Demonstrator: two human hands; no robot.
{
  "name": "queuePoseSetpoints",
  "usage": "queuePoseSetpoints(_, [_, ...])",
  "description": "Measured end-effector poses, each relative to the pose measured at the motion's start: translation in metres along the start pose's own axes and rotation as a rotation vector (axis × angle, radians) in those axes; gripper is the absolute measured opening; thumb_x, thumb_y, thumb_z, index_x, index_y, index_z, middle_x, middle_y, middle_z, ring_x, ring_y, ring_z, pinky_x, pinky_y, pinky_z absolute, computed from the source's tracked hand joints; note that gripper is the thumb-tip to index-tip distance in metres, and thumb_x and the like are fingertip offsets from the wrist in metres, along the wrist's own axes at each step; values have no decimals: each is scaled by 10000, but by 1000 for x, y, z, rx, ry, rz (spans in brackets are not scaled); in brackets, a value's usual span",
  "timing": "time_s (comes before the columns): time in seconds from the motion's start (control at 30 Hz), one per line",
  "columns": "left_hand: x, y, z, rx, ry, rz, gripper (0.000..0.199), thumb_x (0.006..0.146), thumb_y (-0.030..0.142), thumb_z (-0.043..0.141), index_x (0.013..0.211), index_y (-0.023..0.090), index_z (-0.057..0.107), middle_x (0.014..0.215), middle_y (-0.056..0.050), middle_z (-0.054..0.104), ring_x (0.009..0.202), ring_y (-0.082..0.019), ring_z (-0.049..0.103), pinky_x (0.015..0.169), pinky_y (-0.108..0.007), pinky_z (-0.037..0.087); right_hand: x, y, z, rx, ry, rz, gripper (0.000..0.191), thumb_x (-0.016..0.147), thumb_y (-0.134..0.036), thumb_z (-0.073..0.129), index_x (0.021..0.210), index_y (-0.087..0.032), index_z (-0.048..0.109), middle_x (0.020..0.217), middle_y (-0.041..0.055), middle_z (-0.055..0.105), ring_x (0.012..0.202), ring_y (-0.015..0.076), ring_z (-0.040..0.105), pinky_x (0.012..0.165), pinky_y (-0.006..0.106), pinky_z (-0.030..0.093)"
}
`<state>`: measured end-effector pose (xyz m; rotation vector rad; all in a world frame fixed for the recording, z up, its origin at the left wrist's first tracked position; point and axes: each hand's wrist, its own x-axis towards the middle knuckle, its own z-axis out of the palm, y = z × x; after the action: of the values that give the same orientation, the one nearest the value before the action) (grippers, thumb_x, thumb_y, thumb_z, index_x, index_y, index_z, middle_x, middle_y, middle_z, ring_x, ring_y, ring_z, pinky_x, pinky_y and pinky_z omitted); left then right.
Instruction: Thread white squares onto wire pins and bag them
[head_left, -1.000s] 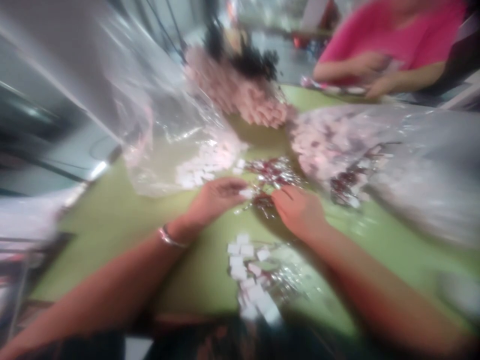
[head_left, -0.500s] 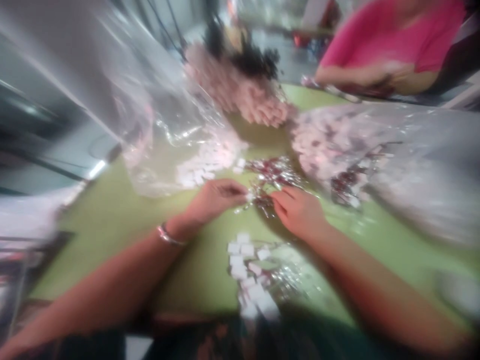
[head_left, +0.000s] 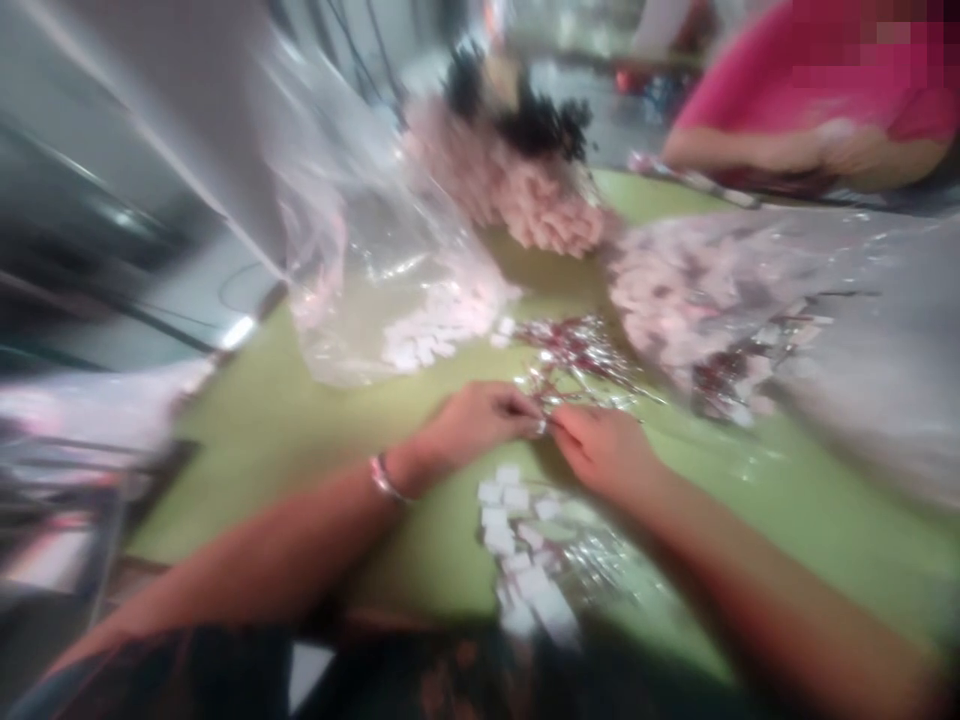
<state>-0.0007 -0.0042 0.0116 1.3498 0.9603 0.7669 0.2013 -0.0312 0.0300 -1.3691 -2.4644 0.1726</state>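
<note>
My left hand (head_left: pixel 487 415), with a bracelet (head_left: pixel 386 478) at its wrist, is closed in a pinch on a small whitish piece (head_left: pixel 540 426). My right hand (head_left: pixel 606 440) meets it fingertip to fingertip, its thumb and forefinger pressed together; what lies in that pinch is too blurred to name. Just beyond both hands is a pile of thin, shiny silver and dark red strands (head_left: pixel 574 350). Nearer my body lie several white square tags (head_left: pixel 517 580), and beside them a bunch of thin silvery strands (head_left: pixel 600 555).
Left of the strands, a clear plastic bag (head_left: pixel 352 280) holds small white pieces (head_left: pixel 431 335). At the right, another plastic bag (head_left: pixel 862 370) holds pale pink pieces (head_left: pixel 667 280). Pink bundles (head_left: pixel 555 215) stand at the back of the green table (head_left: pixel 300 450). A person in pink (head_left: pixel 810 100) works across it.
My hands have come closer together and nearer to my body, off the strand pile. The whitish piece in my left hand has moved with them. The whole view has shifted slightly.
</note>
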Motion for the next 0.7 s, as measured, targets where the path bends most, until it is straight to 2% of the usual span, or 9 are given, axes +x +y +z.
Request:
queuePoseSetpoints(0.17, [-1, 3, -1, -175, -15, 7, 164, 719, 274, 767, 843, 170, 741, 840, -64, 743, 762, -145, 669, 756, -295, 550, -2, 2, -1, 23, 97, -33, 314, 951, -314, 364, 831, -167, 614, 631, 36, 619, 518, 141, 466, 520, 260, 252])
queuePoseSetpoints(0.27, [0, 4, -3, -238, -56, 4, 180, 713, 289, 777, 824, 154, 733, 833, -71, 739, 751, -140, 668, 747, -291, 549, -1, 0, -2, 37, 113, -51, 322, 956, -328, 359, 819, -166, 601, 623, 34, 610, 509, 141, 459, 515, 258, 259])
queuePoseSetpoints(0.43, [2, -1, -3, -195, -40, 24, 199, 699, 283, 791, 852, 166, 740, 882, -71, 745, 795, -150, 677, 787, -308, 550, 0, -5, 0, 20, 93, -7, 321, 957, -311, 333, 793, -174, 572, 596, 37, 594, 501, 148, 448, 522, 263, 263])
queuePoseSetpoints(0.6, [2, -1, -3, -156, -68, 34, 206, 699, 314, 794, 846, 179, 744, 905, -70, 748, 826, -169, 690, 818, -340, 556, -1, -6, -1, 130, 58, 66, 301, 962, -358, 354, 810, -193, 554, 631, 25, 599, 536, 148, 478, 540, 258, 283])
queuePoseSetpoints(0.7, [2, 2, -5, -122, -30, 56, 199, 701, 326, 792, 833, 187, 740, 937, -70, 748, 862, -173, 689, 854, -346, 548, 0, -7, -5, 155, 68, 87, 289, 964, -350, 365, 839, -189, 570, 655, 23, 612, 542, 142, 483, 538, 262, 275])
